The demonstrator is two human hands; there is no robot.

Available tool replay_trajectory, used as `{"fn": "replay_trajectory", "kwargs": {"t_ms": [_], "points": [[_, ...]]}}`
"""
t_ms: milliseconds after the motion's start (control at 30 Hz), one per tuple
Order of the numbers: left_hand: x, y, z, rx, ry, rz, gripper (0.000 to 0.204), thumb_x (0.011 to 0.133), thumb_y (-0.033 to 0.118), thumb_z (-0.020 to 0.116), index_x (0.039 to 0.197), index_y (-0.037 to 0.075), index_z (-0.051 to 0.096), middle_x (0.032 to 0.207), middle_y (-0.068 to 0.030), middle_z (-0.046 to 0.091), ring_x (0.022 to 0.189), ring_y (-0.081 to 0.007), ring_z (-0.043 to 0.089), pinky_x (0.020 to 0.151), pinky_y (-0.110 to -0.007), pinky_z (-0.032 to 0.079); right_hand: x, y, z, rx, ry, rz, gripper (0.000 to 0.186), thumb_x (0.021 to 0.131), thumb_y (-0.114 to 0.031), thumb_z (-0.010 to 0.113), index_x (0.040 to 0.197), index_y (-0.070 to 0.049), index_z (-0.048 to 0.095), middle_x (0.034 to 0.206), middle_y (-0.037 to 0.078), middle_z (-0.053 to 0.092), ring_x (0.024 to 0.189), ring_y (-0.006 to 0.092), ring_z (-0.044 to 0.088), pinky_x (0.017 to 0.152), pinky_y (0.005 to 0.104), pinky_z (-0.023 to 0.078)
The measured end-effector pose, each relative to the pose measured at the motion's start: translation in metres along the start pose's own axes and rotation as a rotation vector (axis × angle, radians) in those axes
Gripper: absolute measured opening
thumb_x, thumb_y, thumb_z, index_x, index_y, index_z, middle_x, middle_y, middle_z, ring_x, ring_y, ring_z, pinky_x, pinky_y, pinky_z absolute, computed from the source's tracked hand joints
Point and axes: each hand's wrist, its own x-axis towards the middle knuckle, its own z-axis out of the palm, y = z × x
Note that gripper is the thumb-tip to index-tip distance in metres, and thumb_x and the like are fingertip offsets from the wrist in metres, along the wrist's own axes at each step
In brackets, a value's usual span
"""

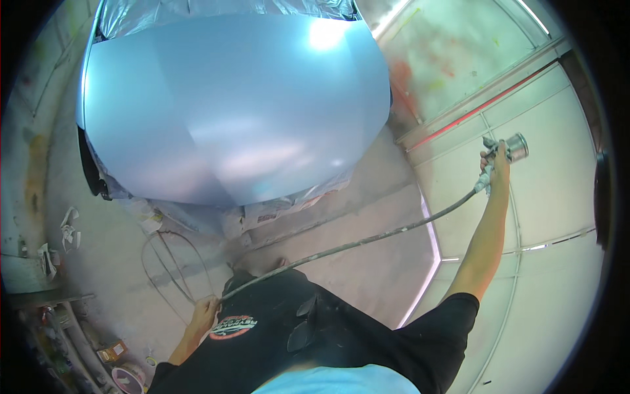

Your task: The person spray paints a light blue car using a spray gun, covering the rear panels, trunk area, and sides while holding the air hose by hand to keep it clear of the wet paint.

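Observation:
My right hand (497,159), stretched far out to the right, is closed round a spray gun (487,172) with a metal cup (518,147). From the gun's lower end a grey air hose (367,240) runs down and left across my front. Low on the left, my left hand (206,312) grips that hose close to my body; beyond it the hose hangs in loops toward the floor. Ahead of me is a car hood (236,111), pale blue and smooth, with bright light reflected on it. Neither hand touches the hood.
Plastic sheeting (216,9) covers the car behind the hood, and more masking (289,209) hangs below its front edge. A pale wall (545,197) with a red strip (485,105) stands at right. Lower left are a shelf, a cardboard box (113,350) and a bucket (128,379).

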Motion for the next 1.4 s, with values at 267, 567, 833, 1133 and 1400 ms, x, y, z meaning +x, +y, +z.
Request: {"fn": "replay_trajectory", "kwargs": {"t_ms": [267,567,833,1133,1400], "points": [[0.032,0.037,0.076,0.114,0.214,-0.072,0.049,0.100,0.035,0.050,0.068,-0.001,0.051,0.055,-0.0041,0.040,0.054,-0.0124,0.039,0.049,-0.036,0.032,0.114,-0.043,0.161,0.006,-0.389,-0.151,0.058,0.094,-0.060,0.051,0.110,-0.005,0.057,0.086,0.012,0.067,0.046,0.0135,0.052,0.041,0.0274,0.045],[0.014,0.049,0.248,-0.037,0.427,-0.238,0.052,0.102,0.037,0.046,0.064,0.001,0.049,0.054,-0.0023,0.045,0.052,-0.0121,0.042,0.048,-0.033,0.032,0.272,-0.018,0.246,-0.008,-0.598,-0.110,0.060,0.092,-0.061,0.053,0.107,-0.004,0.058,0.081,0.011,0.070,0.046,0.0124,0.055,0.039,0.0285,0.048],[-0.034,0.073,0.314,-0.081,0.540,-0.430,0.051,0.102,0.039,0.044,0.067,0.002,0.049,0.056,-0.0022,0.045,0.054,-0.0122,0.042,0.050,-0.033,0.032,0.330,0.014,0.221,0.041,-0.613,-0.086,0.058,0.092,-0.058,0.056,0.113,-0.004,0.054,0.076,0.015,0.067,0.048,0.0204,0.060,0.042,0.0352,0.052],[-0.049,0.133,0.326,-0.113,0.576,-0.564,0.051,0.102,0.042,0.042,0.070,0.002,0.049,0.059,-0.0021,0.045,0.057,-0.0123,0.042,0.053,-0.032,0.033,0.401,0.063,0.212,0.036,-0.335,0.017,0.059,0.093,-0.057,0.055,0.106,0.000,0.056,0.073,0.017,0.062,0.044,0.0214,0.055,0.037,0.0348,0.046],[-0.008,0.135,0.332,-0.149,0.601,-0.532,0.052,0.102,0.045,0.041,0.073,0.003,0.049,0.061,-0.0021,0.045,0.059,-0.0124,0.043,0.055,-0.031,0.033,0.433,0.068,0.238,-0.003,-0.372,-0.032,0.052,0.095,-0.053,0.055,0.105,-0.001,0.057,0.069,0.014,0.060,0.044,0.0245,0.058,0.036,0.0375,0.047]]}}
